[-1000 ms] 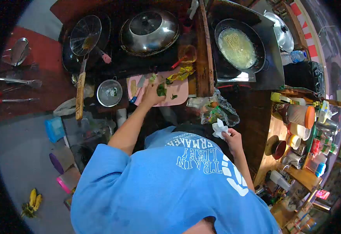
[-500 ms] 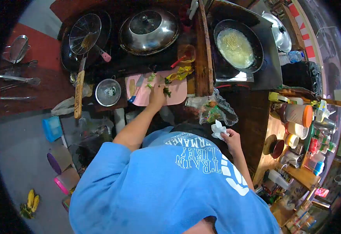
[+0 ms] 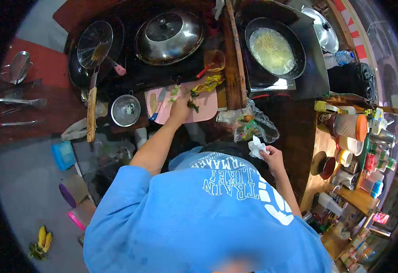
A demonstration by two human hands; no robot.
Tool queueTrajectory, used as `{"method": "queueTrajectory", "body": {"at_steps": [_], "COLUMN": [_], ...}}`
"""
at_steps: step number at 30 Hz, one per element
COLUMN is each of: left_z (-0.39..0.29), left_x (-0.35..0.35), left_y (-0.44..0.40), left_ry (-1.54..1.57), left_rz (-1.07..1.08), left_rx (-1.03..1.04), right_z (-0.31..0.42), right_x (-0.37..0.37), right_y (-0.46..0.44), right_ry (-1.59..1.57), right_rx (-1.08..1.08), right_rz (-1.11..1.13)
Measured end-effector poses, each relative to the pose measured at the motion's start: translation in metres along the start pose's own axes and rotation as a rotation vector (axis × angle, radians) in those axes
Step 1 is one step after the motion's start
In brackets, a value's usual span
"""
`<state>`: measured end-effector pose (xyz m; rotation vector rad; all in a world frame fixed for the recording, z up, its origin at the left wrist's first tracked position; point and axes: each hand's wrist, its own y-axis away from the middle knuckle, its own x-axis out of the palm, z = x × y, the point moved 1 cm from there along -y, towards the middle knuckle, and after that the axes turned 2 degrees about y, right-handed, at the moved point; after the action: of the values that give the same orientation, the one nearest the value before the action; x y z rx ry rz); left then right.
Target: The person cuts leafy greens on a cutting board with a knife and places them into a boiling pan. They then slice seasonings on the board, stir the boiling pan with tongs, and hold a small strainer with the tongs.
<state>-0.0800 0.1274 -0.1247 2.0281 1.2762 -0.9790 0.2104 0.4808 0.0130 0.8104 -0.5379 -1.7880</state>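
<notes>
My left hand (image 3: pixel 180 109) is over the pink cutting board (image 3: pixel 208 109), touching or just above it, beside chopped leafy greens (image 3: pixel 193 106). Its fingers are blurred, so I cannot tell whether they hold anything. A knife (image 3: pixel 158 105) lies on the board's left side, close to that hand. Pale green pieces (image 3: pixel 175 90) sit just beyond the fingers, and yellowed leaves (image 3: pixel 209 84) rest at the board's far right corner. Low on the right, my right hand (image 3: pixel 274 159) is closed around a crumpled white tissue (image 3: pixel 256 148).
Left of the board sits a small sieve (image 3: pixel 125 110); behind it a wire skimmer (image 3: pixel 95 45) lies across a wok. A lidded pan (image 3: pixel 169 38) stands on the stove. Food bubbles in a frying pan (image 3: pixel 275 51) beyond the wooden divider (image 3: pixel 237 59). A plastic bag (image 3: pixel 258 123) lies nearby.
My left hand has shifted slightly nearer to me and left on the board. My right hand still holds the tissue, now a little lower in view. The camera view has tilted slightly.
</notes>
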Motion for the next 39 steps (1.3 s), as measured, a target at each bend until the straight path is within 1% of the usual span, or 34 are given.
{"method": "queueTrajectory", "body": {"at_steps": [2, 3, 5, 6, 7, 9, 10, 11, 13, 14, 16, 18, 21, 22, 25, 26, 27, 29, 30, 31, 33, 35, 37, 38, 39], "left_z": [-0.004, -0.003, 0.009, 0.031, 0.029, 0.023, 0.021, 0.027, 0.027, 0.022, 0.011, -0.004, -0.04, -0.046, -0.105, -0.121, -0.141, -0.191, -0.219, -0.244, -0.277, -0.318, -0.341, -0.355, -0.367], "left_x": [-0.015, -0.019, -0.029, -0.018, -0.023, -0.034, -0.044, -0.045, -0.049, -0.055, -0.07, -0.088, -0.123, -0.13, -0.165, -0.174, -0.175, -0.18, -0.178, -0.171, -0.149, -0.127, -0.104, -0.099, -0.093], "left_y": [0.0, 0.002, 0.005, 0.002, 0.002, 0.009, 0.011, 0.013, 0.013, 0.013, 0.009, 0.003, -0.01, -0.017, -0.042, -0.055, -0.07, -0.1, -0.116, -0.134, -0.176, -0.206, -0.237, -0.245, -0.252], "left_ry": [-0.076, -0.082, 0.115, 0.462, 0.453, 0.875, 0.936, 0.928, 1.124, 1.064, 1.105, 1.141, 1.223, 1.291, 1.196, 1.162, 1.194, 1.169, 1.143, 1.117, 1.037, 1.086, 0.806, 0.809, 0.573], "left_rz": [0.039, 0.043, -0.115, 0.047, 0.056, -0.043, 0.055, 0.059, -0.018, -0.016, -0.046, -0.072, -0.062, -0.078, -0.066, 0.009, 0.011, 0.056, 0.058, 0.059, 0.135, 0.173, 0.373, 0.377, 0.442], "left_rx": [-0.17, -0.162, -0.132, -0.481, -0.472, -0.603, -0.692, -0.684, -0.719, -0.727, -0.695, -0.658, -0.549, -0.488, -0.418, -0.405, -0.313, -0.213, -0.19, -0.166, -0.044, 0.01, 0.052, 0.057, 0.073], "right_z": [0.0, 0.0, 0.002, 0.005, 0.003, -0.013, -0.011, -0.009, -0.009, -0.014, -0.018, -0.02, -0.028, -0.031, -0.036, -0.034, -0.036, -0.044, -0.055, -0.06, -0.066, -0.06, -0.055, -0.061, -0.069], "right_x": [-0.002, -0.003, -0.004, -0.004, -0.007, -0.012, -0.011, -0.011, -0.012, -0.012, -0.013, -0.015, -0.017, -0.018, -0.02, -0.02, -0.021, -0.021, -0.02, -0.02, -0.021, -0.023, -0.025, -0.026, -0.025], "right_y": [0.0, -0.001, 0.001, 0.002, 0.001, -0.008, -0.007, -0.005, -0.006, -0.008, -0.01, -0.011, -0.013, -0.015, -0.012, -0.008, -0.006, -0.008, -0.015, -0.016, -0.016, -0.009, -0.003, -0.005, -0.007], "right_ry": [-0.012, -0.023, -0.007, -0.007, 0.022, 0.013, 0.001, 0.023, 0.037, -0.003, -0.054, -0.032, -0.046, -0.085, -0.112, -0.137, -0.15, -0.164, -0.109, -0.119, -0.168, -0.187, -0.181, -0.182, -0.212], "right_rx": [0.009, 0.01, 0.007, 0.005, 0.009, -0.024, -0.024, -0.018, -0.017, -0.02, -0.025, -0.038, -0.045, -0.005, -0.029, -0.051, -0.055, -0.025, -0.038, -0.041, -0.035, -0.041, -0.014, -0.013, -0.025], "right_rz": [-0.025, -0.028, -0.028, -0.037, -0.043, -0.039, -0.042, -0.058, -0.076, -0.065, -0.055, -0.077, -0.099, -0.11, -0.119, -0.126, -0.143, -0.153, -0.188, -0.2, -0.188, -0.195, -0.223, -0.23, -0.236]}}
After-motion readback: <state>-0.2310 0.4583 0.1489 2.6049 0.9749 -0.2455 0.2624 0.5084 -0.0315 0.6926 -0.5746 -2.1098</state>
